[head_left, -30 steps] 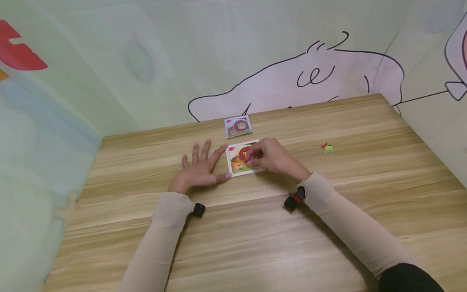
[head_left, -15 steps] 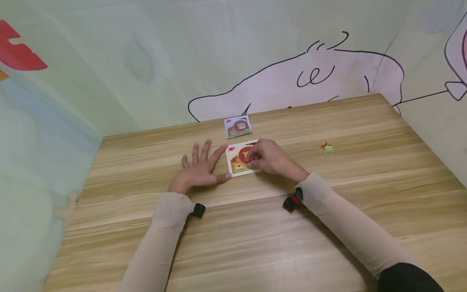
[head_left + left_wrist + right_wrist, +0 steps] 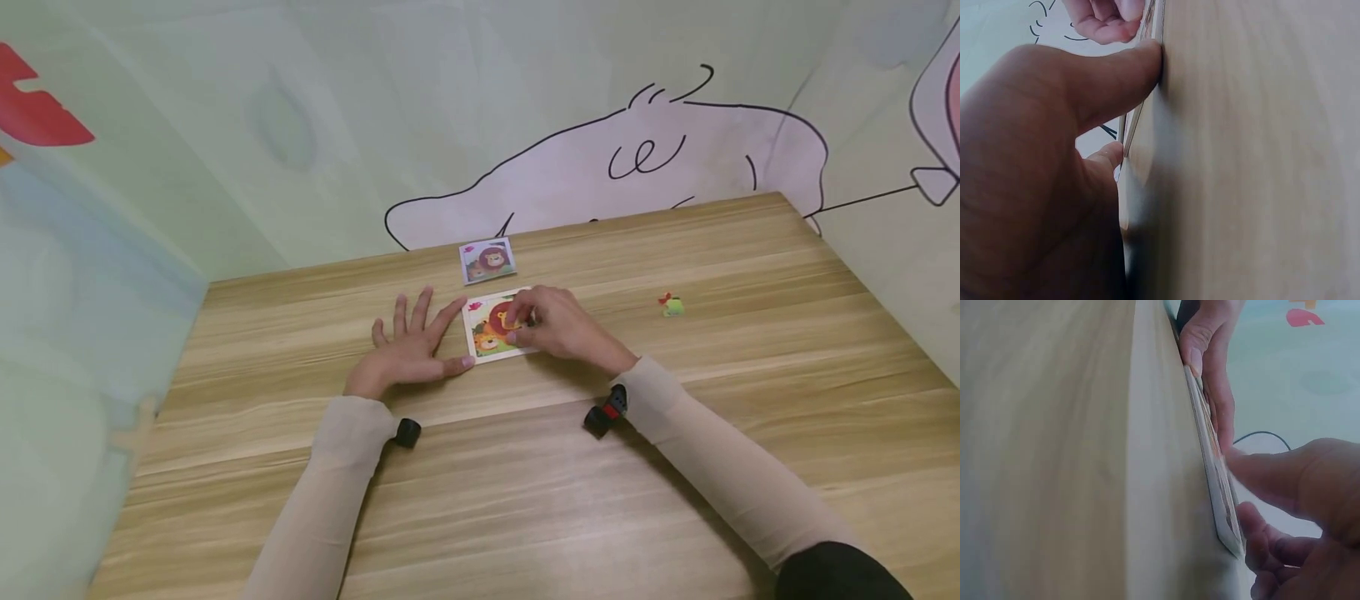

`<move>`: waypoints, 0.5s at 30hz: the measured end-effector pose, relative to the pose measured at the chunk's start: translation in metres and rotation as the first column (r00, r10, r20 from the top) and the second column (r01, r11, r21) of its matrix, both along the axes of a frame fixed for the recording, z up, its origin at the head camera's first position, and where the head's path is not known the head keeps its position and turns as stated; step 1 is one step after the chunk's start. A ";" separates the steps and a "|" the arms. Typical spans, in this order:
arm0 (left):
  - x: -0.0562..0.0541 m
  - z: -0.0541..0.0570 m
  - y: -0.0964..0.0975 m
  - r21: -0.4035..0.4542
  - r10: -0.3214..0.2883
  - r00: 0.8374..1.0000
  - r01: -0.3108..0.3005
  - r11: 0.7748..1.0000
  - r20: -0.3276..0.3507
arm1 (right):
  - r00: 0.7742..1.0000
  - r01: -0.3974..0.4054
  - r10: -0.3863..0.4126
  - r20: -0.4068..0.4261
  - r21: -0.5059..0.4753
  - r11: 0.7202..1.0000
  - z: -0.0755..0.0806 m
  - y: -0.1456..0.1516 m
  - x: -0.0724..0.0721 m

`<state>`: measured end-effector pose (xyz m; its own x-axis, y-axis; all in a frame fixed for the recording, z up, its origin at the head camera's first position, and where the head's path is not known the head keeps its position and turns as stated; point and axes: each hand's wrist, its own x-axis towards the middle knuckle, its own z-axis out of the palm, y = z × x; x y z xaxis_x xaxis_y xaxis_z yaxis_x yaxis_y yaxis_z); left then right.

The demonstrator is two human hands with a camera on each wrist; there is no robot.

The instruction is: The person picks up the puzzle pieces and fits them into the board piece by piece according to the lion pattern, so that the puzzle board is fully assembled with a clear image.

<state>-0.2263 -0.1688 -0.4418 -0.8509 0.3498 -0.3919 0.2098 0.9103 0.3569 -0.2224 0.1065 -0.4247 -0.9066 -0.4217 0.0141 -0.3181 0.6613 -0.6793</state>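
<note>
In the head view a framed picture puzzle [image 3: 491, 343] with a lion and a smaller orange animal lies flat on the wooden table. My left hand [image 3: 408, 354] rests beside it with fingers spread; its thumb and index fingertip touch the frame's left corners. Over the puzzle's right part, my right hand [image 3: 555, 327] has thumb and index finger bent together at the lion's face, apparently pinching a puzzle piece that they mostly hide. The right wrist view has the right thumb [image 3: 1266, 478] at the puzzle's surface [image 3: 1210, 450], other fingers curled near its edge.
Behind the puzzle lies a card [image 3: 487, 261] with the same lion picture. A loose green and red puzzle piece [image 3: 672, 307] sits on the table [image 3: 480, 500] to the right. A printed backdrop [image 3: 337, 125] rises beyond the table's back edge.
My right thumb and index finger have shifted slightly over the lion's face, uncovering a little more of the puzzle. The left hand stays where it was.
</note>
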 end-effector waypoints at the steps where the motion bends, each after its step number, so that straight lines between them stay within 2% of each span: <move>1: 0.000 0.000 0.000 0.001 -0.001 1.000 0.001 1.000 0.000 | 1.000 0.010 -0.010 0.006 -0.010 1.000 0.001 0.002 0.000; 7: 0.000 0.000 0.000 0.000 -0.001 1.000 0.001 1.000 -0.002 | 0.997 0.078 -0.078 -0.013 -0.045 0.996 0.009 0.020 0.000; 15: 0.001 0.000 0.000 -0.001 -0.004 1.000 0.004 1.000 -0.008 | 0.989 0.142 -0.142 -0.028 -0.017 0.990 0.014 0.056 0.001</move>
